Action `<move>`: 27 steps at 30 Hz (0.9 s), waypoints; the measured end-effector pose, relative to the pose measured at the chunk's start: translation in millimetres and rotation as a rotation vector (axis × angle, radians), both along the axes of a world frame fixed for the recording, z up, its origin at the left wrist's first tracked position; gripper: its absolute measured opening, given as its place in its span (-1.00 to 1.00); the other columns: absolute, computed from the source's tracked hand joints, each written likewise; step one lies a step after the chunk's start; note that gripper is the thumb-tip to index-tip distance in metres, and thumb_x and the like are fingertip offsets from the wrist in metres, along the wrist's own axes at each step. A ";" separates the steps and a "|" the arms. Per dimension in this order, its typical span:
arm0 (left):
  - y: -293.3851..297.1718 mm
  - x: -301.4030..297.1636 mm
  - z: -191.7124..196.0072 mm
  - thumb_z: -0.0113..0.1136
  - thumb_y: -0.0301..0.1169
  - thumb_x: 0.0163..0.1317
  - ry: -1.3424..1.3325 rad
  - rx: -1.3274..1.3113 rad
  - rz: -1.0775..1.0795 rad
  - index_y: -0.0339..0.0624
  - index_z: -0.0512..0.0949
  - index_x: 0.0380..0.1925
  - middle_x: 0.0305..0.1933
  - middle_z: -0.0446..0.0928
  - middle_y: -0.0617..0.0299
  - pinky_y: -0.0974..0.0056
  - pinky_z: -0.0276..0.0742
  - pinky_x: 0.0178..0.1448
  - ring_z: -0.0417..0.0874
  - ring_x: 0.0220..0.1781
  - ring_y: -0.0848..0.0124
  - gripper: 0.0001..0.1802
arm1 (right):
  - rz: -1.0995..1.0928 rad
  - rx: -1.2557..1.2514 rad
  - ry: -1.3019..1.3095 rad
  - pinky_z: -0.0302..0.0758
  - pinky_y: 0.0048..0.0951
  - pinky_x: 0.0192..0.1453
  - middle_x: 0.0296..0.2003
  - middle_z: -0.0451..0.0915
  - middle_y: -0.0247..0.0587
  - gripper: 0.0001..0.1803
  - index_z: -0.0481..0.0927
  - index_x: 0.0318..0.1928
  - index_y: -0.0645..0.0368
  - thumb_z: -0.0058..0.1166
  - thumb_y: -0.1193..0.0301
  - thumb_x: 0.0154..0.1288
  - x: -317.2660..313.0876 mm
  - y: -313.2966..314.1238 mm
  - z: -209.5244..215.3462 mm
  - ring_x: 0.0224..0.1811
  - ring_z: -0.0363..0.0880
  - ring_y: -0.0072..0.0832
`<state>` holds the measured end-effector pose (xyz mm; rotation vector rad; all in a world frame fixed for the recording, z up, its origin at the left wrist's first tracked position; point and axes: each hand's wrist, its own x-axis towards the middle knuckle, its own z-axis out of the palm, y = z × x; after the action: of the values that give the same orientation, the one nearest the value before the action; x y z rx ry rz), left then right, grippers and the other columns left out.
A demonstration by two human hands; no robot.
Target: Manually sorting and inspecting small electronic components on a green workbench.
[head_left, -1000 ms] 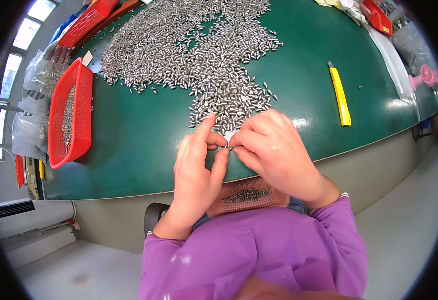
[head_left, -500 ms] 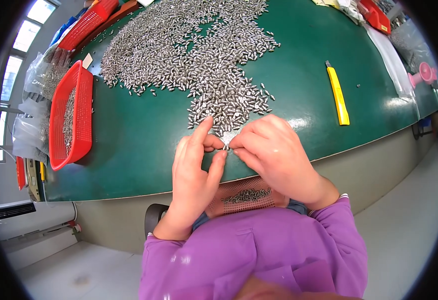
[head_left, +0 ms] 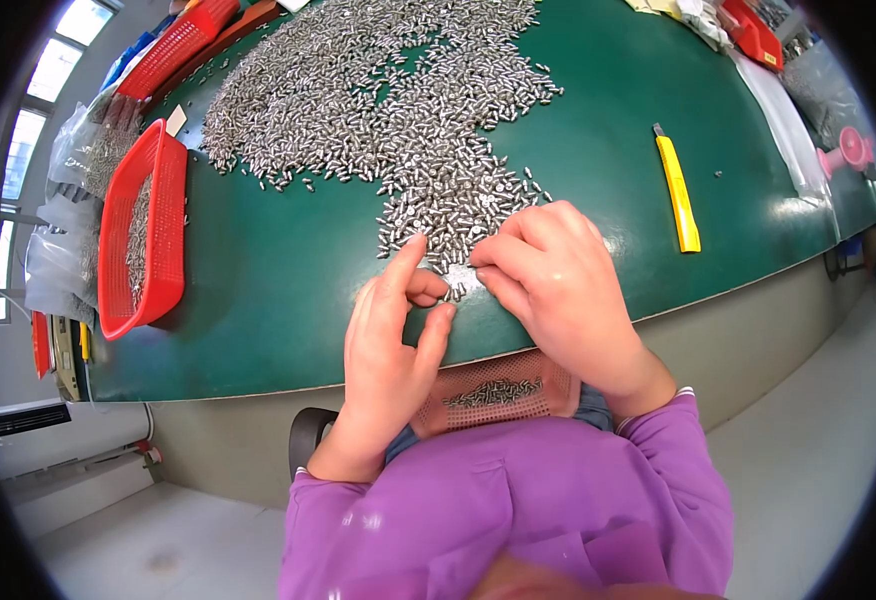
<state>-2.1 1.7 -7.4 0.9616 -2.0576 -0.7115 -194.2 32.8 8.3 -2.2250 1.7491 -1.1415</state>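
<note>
Small pointed silver metal parts [head_left: 443, 205] form a large pile whose near tip reaches my hands. My left hand [head_left: 383, 320] rests on the table at this tip. Its index finger is stretched out, and a gap shows between the thumb and the curled fingers. A few loose metal parts [head_left: 457, 293] lie at those fingertips. My right hand [head_left: 553, 270] is closed in a pinch at the pile's near right edge; whatever its fingertips hold is hidden. Below the table edge, a pink perforated basket [head_left: 503, 410] on my lap contains more metal parts.
A red basket [head_left: 166, 240] with metal parts stands at the left, beside clear plastic bags [head_left: 63, 255]. A yellow utility knife [head_left: 678, 195] lies to the right on the green table [head_left: 278, 300]. Another red basket [head_left: 173, 50] and a red bin [head_left: 753, 35] are farther back.
My right hand has moved up and slightly right, away from the left fingertips to the pile's edge. The left hand has barely moved; the loose parts by it now show more.
</note>
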 end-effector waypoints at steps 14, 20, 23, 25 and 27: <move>-0.7 -0.6 0.3 0.28 -0.75 0.10 0.008 0.056 -0.025 -0.21 0.35 0.38 -0.11 0.64 0.25 0.38 0.50 0.01 0.59 -0.13 0.50 -0.22 | 0.070 0.031 -0.044 0.38 -0.26 -0.10 -0.35 0.47 -0.31 -0.89 0.58 -0.34 0.08 0.26 0.45 0.14 3.0 5.3 -1.6 -0.20 0.45 -0.28; -1.1 -2.3 4.3 0.31 -0.68 0.10 -0.024 0.011 -0.025 -0.25 0.36 0.35 -0.20 0.62 0.20 0.21 0.53 -0.03 0.59 -0.22 0.30 -0.26 | 0.079 0.037 -0.069 0.38 -0.25 -0.09 -0.34 0.47 -0.31 -0.89 0.59 -0.32 0.07 0.26 0.45 0.15 2.9 3.8 -1.3 -0.19 0.45 -0.27; -1.9 -4.0 3.1 0.29 -0.69 0.11 -0.017 0.012 -0.019 -0.25 0.37 0.34 -0.22 0.61 0.20 0.21 0.53 -0.04 0.59 -0.23 0.30 -0.28 | 0.088 0.054 -0.075 0.38 -0.24 -0.08 -0.32 0.49 -0.31 -0.88 0.59 -0.31 0.08 0.26 0.45 0.15 3.1 3.2 -0.8 -0.18 0.45 -0.26; -1.9 -4.3 2.5 0.28 -0.69 0.11 -0.018 0.004 -0.012 -0.25 0.37 0.34 -0.22 0.60 0.20 0.20 0.53 -0.04 0.58 -0.23 0.30 -0.28 | 0.091 0.114 -0.058 0.38 -0.23 -0.07 -0.31 0.50 -0.30 -0.88 0.59 -0.30 0.08 0.27 0.45 0.15 3.1 4.4 1.2 -0.16 0.46 -0.25; -1.8 -4.6 2.1 0.27 -0.69 0.12 -0.018 -0.004 -0.006 -0.25 0.37 0.34 -0.22 0.60 0.20 0.20 0.53 -0.04 0.58 -0.24 0.29 -0.29 | 0.091 0.101 -0.070 0.39 -0.23 -0.07 -0.30 0.51 -0.30 -0.87 0.60 -0.28 0.09 0.27 0.44 0.14 3.2 3.8 0.6 -0.16 0.46 -0.25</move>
<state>-6.7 -0.1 -5.3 0.9633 -2.0778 -0.7039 -191.0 36.6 9.0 -2.1550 1.6230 -1.0736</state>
